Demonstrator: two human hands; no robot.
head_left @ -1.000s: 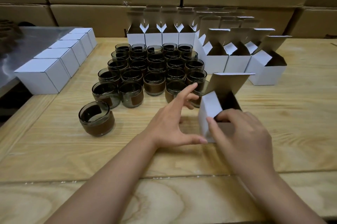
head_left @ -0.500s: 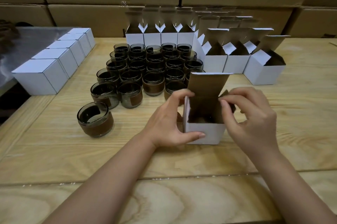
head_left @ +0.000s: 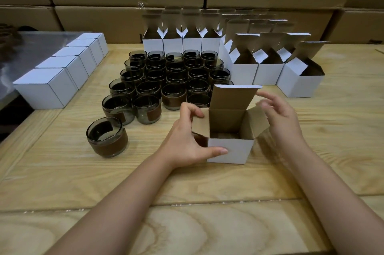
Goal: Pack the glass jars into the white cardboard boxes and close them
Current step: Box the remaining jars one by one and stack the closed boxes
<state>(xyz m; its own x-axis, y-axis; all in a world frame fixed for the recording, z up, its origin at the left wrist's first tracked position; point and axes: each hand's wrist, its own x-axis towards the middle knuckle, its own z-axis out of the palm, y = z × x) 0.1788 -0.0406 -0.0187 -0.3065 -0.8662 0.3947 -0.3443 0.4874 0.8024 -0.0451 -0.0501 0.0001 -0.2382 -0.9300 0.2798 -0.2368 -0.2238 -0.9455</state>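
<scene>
Head view: left hand (head_left: 187, 140) grips square white cardboard box (head_left: 230, 150).

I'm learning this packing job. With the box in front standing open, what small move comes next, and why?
Probably fold the left flap inward: the left hand holds it, the right hand hovers open, the box seems loaded, and its lid stands up.

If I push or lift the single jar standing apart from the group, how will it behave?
The lone jar is low, wide and upright, so it will likely slide rather than tip or roll. Being glass, it is probably heavy for its size and breakable. Its brown band may aid grip.
</scene>
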